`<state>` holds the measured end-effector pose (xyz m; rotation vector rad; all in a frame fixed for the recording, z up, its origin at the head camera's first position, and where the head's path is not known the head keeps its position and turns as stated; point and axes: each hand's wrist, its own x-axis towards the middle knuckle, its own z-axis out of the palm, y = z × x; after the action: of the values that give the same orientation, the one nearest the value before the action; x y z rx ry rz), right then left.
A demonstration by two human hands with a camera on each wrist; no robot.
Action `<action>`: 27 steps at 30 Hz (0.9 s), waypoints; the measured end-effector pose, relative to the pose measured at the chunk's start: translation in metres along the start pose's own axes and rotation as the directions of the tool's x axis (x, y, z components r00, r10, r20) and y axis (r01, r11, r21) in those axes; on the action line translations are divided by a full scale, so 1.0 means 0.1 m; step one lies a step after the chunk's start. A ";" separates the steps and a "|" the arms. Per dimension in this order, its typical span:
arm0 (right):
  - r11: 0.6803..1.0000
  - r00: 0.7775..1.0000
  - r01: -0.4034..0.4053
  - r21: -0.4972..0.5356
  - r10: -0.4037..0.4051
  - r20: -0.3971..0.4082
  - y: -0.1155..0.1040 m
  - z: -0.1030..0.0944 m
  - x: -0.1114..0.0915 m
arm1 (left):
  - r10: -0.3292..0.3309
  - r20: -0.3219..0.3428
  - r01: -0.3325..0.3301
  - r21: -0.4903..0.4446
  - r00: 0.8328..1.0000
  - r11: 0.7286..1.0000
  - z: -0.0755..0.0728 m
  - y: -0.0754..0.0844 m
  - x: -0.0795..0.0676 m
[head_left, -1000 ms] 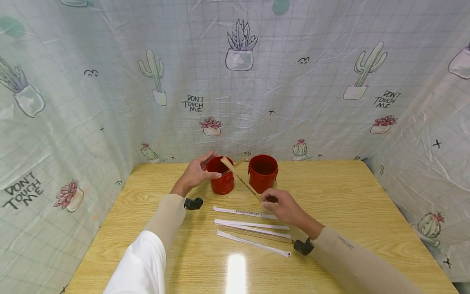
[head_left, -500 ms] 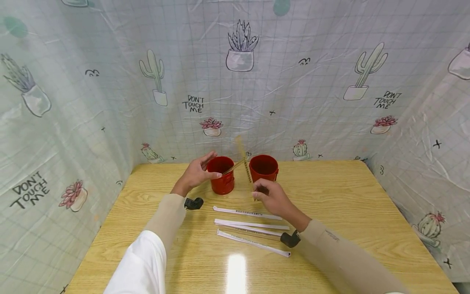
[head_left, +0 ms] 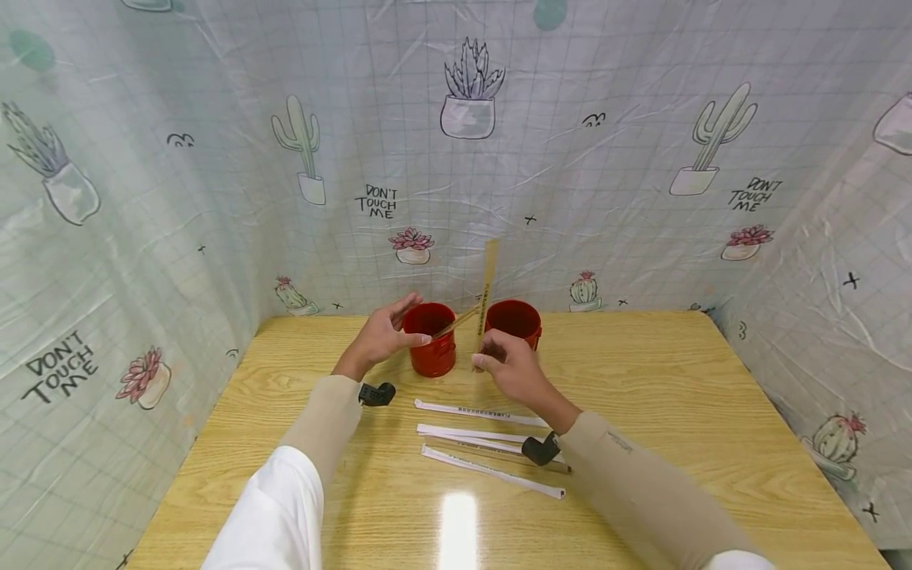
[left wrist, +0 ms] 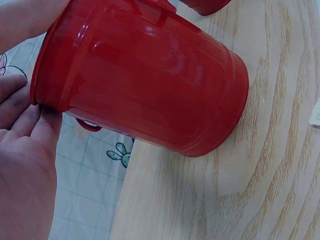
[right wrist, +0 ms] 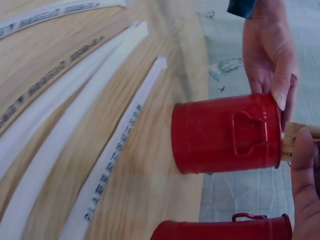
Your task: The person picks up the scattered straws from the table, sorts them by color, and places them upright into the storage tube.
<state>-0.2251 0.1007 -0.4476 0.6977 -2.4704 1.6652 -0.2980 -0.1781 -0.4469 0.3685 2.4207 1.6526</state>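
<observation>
A: Where is the slim brown paper packet (head_left: 487,293) in the head view?

B: In the person's right hand (head_left: 507,360), pinched near its lower end between thumb and fingers, nearly upright between the two pails. The left hand (head_left: 376,339) holds the rim of the red left pail (head_left: 433,360), thumb on one side, fingers on the other

A: And the wrist views?

B: The left one shows fingertips tucked behind the rim, plus the pail's smooth side; the head view shows its mouth and a leaning brown packet (head_left: 456,321), whose lower end is hidden inside. The right one brings out the pail's wire-like handle (right wrist: 250,134) and the dark print on the white packets (head_left: 484,412) lying on the wooden table (head_left: 641,380)

A: What is hard to make out?

B: The red right pail (head_left: 514,307): the right hand covers part of its front, and both wrist views cut it off. By the right thumb some brown paper (right wrist: 289,145) shows, but which packet it belongs to cannot be told. The black wrist camera (head_left: 541,450) covers part of the packets below, and the lettering is too blurred to read
</observation>
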 end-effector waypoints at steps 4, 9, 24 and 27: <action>0.999 1.000 -0.024 0.029 0.025 -0.018 -0.03 0.04 0.08 | 0.005 0.001 -0.005 0.005 1.000 1.000 0.00 -0.01 0.00; 0.998 0.998 -0.029 0.063 0.032 -0.047 -0.05 0.09 0.17 | 0.006 -0.003 -0.006 0.012 1.000 1.000 0.00 -0.01 0.00; 0.991 0.993 -0.017 0.129 0.032 -0.117 -0.03 0.23 0.39 | 0.018 0.006 -0.019 0.016 1.000 1.000 0.00 0.00 0.00; 0.993 0.991 -0.027 0.118 0.042 -0.124 -0.03 0.24 0.42 | 0.019 0.006 -0.019 0.012 1.000 1.000 0.00 0.01 0.00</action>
<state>-0.2577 0.0649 -0.4416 0.5445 -2.3285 1.8170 -0.2975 -0.1781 -0.4456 0.3985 2.4311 1.6433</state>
